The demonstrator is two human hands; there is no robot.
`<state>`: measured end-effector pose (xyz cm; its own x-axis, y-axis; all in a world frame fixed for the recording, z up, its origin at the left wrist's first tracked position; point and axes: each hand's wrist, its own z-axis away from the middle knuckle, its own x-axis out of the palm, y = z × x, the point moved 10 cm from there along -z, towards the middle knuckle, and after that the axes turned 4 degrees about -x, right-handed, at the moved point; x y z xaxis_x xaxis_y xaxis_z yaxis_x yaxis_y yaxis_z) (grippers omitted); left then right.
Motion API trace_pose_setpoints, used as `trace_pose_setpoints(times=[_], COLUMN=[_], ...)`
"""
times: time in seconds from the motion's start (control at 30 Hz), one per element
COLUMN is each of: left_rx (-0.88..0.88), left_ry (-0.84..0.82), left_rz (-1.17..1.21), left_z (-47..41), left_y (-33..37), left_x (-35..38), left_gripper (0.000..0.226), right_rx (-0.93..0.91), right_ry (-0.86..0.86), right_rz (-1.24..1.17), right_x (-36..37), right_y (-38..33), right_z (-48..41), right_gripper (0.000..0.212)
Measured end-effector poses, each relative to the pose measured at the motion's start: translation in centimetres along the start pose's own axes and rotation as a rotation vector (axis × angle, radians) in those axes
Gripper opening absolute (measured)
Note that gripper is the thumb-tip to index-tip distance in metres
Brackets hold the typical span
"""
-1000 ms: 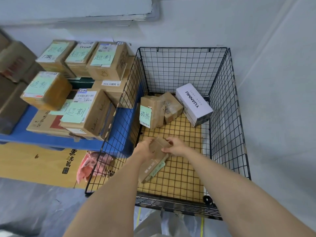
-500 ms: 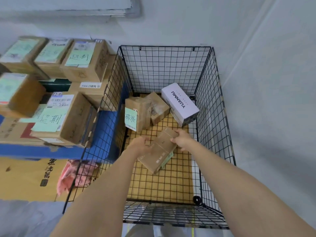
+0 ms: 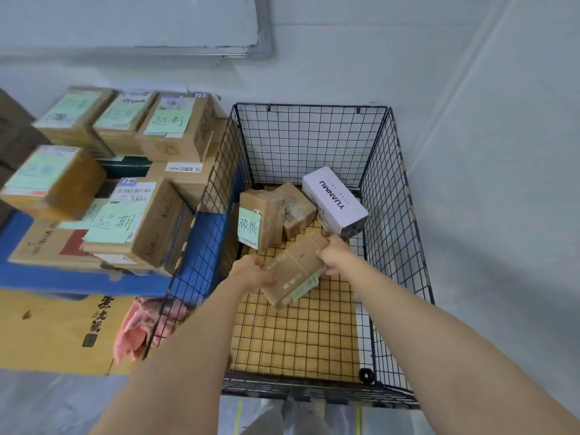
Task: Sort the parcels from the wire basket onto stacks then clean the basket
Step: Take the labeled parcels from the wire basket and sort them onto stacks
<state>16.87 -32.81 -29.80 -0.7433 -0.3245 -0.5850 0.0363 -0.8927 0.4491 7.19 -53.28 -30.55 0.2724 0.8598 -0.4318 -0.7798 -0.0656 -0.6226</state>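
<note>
pale wall corner (image 3: 439, 89): hands (image 3: 251, 273) (image 3: 334, 254) grip oblong tan parcel (image 3: 295, 270), green-labelled.

Black grid-mesh wire basket (image 3: 314, 105); inside it, white rectangular cardboard box (image 3: 334, 199), brown oblong cardboard parcel (image 3: 296, 265), pale-green paper label (image 3: 248, 228); left of it, pink crumpled cloth (image 3: 131, 331).

One wire basket (image 3: 396, 183), four parcels (image 3: 295, 268) (one white (image 3: 334, 199)), two hands (image 3: 251, 273) (image 3: 335, 254), one pink cloth (image 3: 135, 334)
</note>
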Motion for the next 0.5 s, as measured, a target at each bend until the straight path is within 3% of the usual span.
trace_pose_setpoints(times=[0.17,0.5], left_rx=[0.123,0.574], left_ry=[0.124,0.506], left_rz=[0.066,0.179], left_z=[1.0,8.9], left_y=[4.0,16.0], left_x=[-5.5,-18.4], left_gripper=[0.044,0.055], right_rx=[-0.129,-0.611], right_ry=[0.061,0.375], right_rz=[-0.031,-0.124], right_x=[-3.6,-14.6], right_y=[-5.7,-19.6], right_z=[1.9,10.4], right_gripper=[0.042,0.052])
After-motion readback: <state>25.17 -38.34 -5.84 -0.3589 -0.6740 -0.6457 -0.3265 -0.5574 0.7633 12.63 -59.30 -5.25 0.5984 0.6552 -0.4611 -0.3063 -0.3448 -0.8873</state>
